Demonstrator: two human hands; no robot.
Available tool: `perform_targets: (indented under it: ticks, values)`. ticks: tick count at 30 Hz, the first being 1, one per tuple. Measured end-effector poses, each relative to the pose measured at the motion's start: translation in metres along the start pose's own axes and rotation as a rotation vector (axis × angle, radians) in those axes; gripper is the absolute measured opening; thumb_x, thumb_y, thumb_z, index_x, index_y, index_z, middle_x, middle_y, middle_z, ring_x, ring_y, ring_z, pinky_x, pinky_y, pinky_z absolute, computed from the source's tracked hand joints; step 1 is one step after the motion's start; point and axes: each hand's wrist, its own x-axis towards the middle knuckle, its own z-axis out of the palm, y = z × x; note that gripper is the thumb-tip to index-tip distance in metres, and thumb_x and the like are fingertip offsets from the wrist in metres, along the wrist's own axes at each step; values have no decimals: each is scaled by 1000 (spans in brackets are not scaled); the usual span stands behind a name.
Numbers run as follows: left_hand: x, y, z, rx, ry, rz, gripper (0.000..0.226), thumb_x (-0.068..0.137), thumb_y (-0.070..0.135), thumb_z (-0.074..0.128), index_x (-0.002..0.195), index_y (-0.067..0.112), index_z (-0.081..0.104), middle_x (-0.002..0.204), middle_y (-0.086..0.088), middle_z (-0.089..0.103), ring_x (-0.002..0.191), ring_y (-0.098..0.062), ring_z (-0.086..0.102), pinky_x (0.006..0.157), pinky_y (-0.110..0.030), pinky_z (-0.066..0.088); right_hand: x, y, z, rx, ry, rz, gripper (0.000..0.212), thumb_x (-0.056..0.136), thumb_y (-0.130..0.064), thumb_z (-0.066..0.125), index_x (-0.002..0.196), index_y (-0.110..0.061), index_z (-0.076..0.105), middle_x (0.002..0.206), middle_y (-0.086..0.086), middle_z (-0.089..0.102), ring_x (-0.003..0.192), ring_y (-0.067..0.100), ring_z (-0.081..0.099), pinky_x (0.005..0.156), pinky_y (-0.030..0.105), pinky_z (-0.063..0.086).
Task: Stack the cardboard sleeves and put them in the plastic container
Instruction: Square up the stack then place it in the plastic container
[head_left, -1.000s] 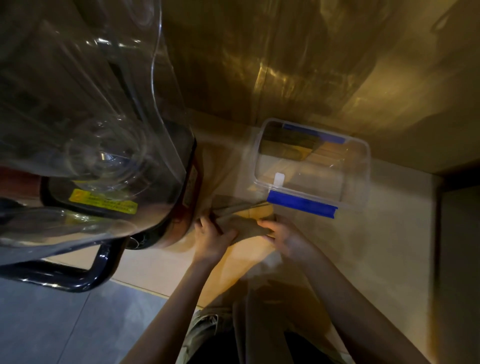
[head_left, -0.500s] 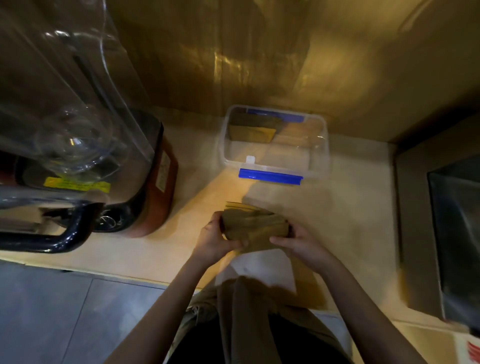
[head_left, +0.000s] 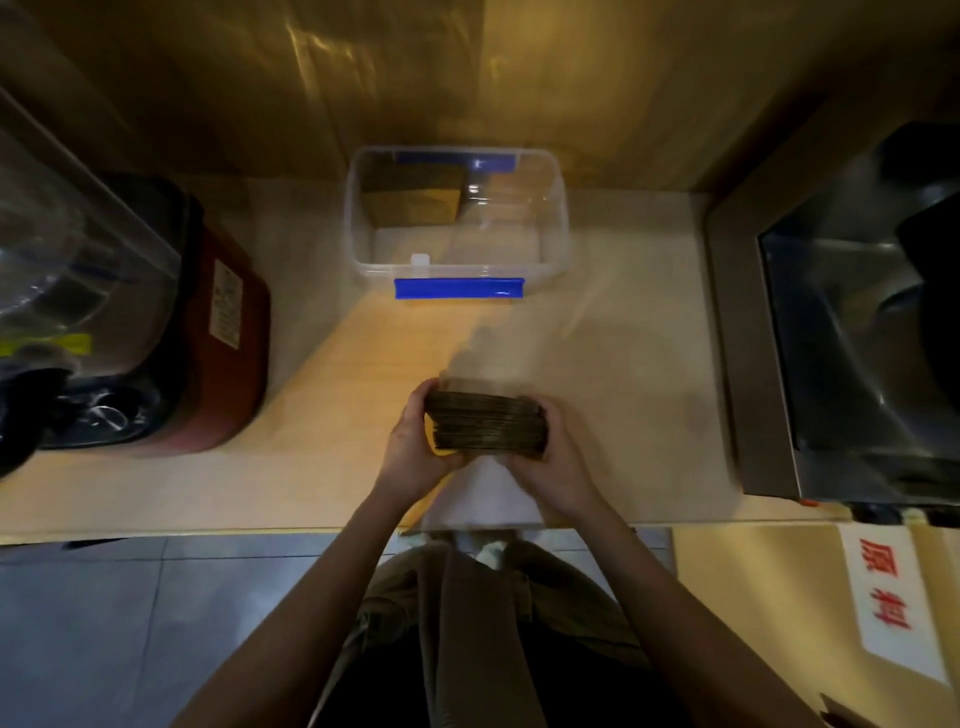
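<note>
Just below the centre of the frame, the left hand (head_left: 410, 447) and the right hand (head_left: 558, 462) are clamped on opposite ends of a stack of cardboard sleeves (head_left: 488, 428), its layered edges facing the camera. The stack sits above the near part of the pale tabletop (head_left: 623, 364); whether it touches the surface cannot be told. Above it in the frame, well apart, stands the clear plastic container (head_left: 558, 228) with a blue clip (head_left: 460, 289) on its near side, open at the top, with some brown sleeves (head_left: 415, 202) already lying in its upper left part. A red blender base (head_left: 228, 343) stands at the left, and a steel machine (head_left: 831, 338) at the right edge.
</note>
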Motion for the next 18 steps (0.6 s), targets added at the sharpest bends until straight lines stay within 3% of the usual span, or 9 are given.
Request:
perform_targets:
  ticks: [6, 10, 12, 14, 18]
  values:
    - [5, 4, 4, -66, 65, -30, 81, 64, 11, 78, 132, 13, 34, 125, -11, 54, 112, -22, 54, 85, -15, 42, 9, -4, -1, -19, 29, 20, 63, 76, -4, 70, 130, -13, 39, 118, 2, 54, 113, 21, 53, 81, 23, 46]
    - [2, 4, 1, -43, 85, -3, 86, 66, 15, 77, 137, 16, 30, 136, -8, 48, 124, -21, 46, 98, -22, 36, 7, -7, -5, -19, 17, -6, 77, 77, -4, 69, 140, -17, 27, 123, -5, 48, 115, 12, 49, 80, 4, 43]
    - [1, 5, 4, -62, 77, -32, 90, 66, 14, 77, 141, 17, 25, 141, -7, 44, 128, -20, 42, 99, -22, 33, 8, -6, 0, -8, -1, 14, 89, 77, -5, 68, 145, -22, 13, 130, -5, 45, 119, 12, 46, 91, 15, 46]
    - [1, 10, 11, -122, 75, -75, 92, 67, 9, 76, 142, 18, 23, 140, -8, 44, 126, -20, 43, 96, -23, 36, 11, -4, 10, 36, 31, 36, 91, 75, -5, 70, 144, -26, 14, 135, 2, 46, 122, 16, 47, 99, 31, 47]
    - [0, 14, 16, -186, 98, -112, 89, 68, 6, 73, 141, 18, 23, 135, -7, 45, 116, -9, 41, 94, -21, 37, 14, -5, 18, 103, 132, 89, 83, 73, 3, 66, 139, -25, 25, 129, 1, 49, 118, 16, 50, 93, 26, 48]
